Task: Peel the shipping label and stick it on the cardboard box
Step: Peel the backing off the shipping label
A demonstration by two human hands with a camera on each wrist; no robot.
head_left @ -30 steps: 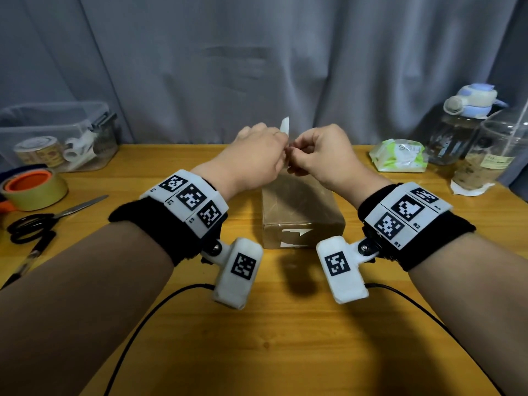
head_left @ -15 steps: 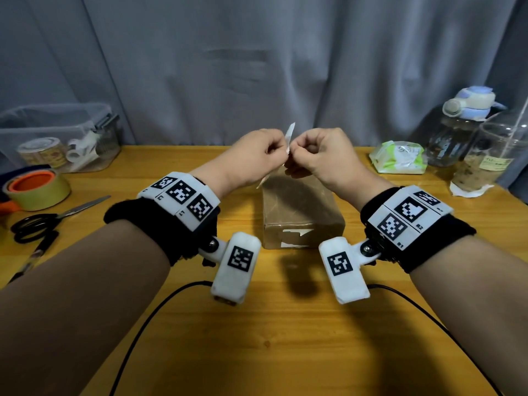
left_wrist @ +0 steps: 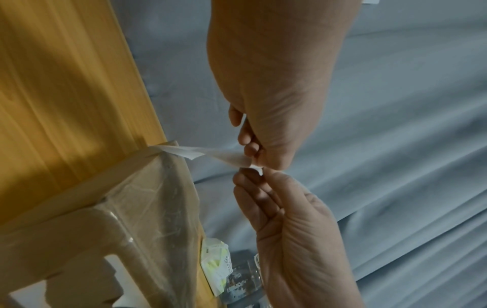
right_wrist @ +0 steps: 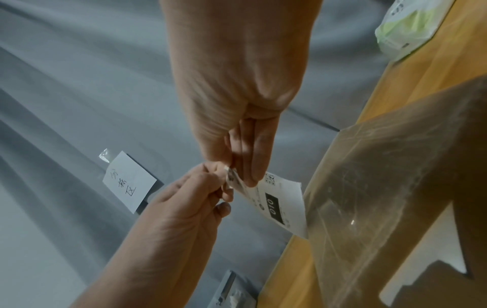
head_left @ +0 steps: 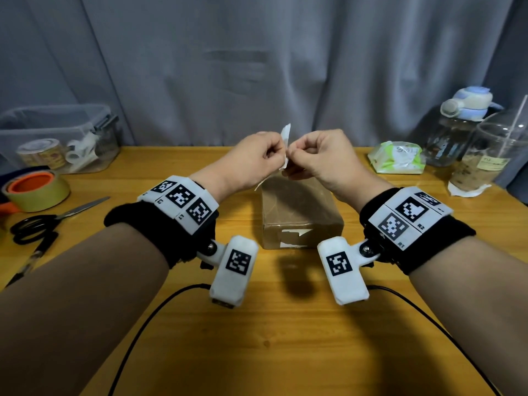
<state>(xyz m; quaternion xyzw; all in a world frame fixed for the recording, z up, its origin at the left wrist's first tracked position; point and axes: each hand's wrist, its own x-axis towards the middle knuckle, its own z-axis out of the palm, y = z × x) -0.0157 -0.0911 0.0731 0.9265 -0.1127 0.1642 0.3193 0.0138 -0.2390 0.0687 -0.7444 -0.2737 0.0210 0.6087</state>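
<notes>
A brown cardboard box (head_left: 300, 212) wrapped in clear tape stands on the wooden table (head_left: 285, 338) at mid-depth. Above its far edge I hold a small white shipping label (head_left: 285, 134) upright between both hands. My left hand (head_left: 278, 155) pinches the label's left side, and my right hand (head_left: 294, 157) pinches the edge next to it. In the left wrist view the label (left_wrist: 210, 154) curls out from my left hand (left_wrist: 253, 160) towards the box (left_wrist: 145, 208). The right wrist view shows the printed face of the label (right_wrist: 279, 204) under my right fingertips (right_wrist: 253, 177), close to the box (right_wrist: 395, 187).
At the left stand a clear bin (head_left: 57, 138) with tape rolls, a yellow tape roll (head_left: 37, 190), scissors (head_left: 43, 224) and a pen (head_left: 31, 261). At the right are a wipes pack (head_left: 397, 158), a water bottle (head_left: 457, 130) and a drink cup (head_left: 485, 161). A grey curtain hangs behind.
Both hands have kept their pinch on the label. The left hand has drifted slightly left and down, a small gap has opened between the hands, and the label's top corner has tilted.
</notes>
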